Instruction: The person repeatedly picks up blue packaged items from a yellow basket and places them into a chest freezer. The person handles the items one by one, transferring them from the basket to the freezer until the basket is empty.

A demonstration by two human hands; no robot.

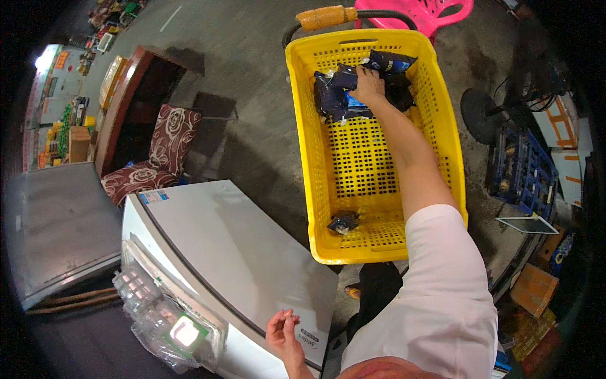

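Observation:
My right hand reaches into the far end of a yellow plastic basket. Its fingers and thumb hold the edge of a dark blue plastic pack, with several similar packs bunched around it. A glossy dark pack leans against the far wall, to the right of that hand. One small dark pack lies alone at the basket's near end. Over the white top of a Midea chest freezer, my left hand is raised with curled fingers and no visible object in it.
A pink plastic stool stands beyond the basket's wrapped handle. Clear plastic trays sit along the freezer's left side. A patterned chair is at left; a blue crate and a round stand base are at right.

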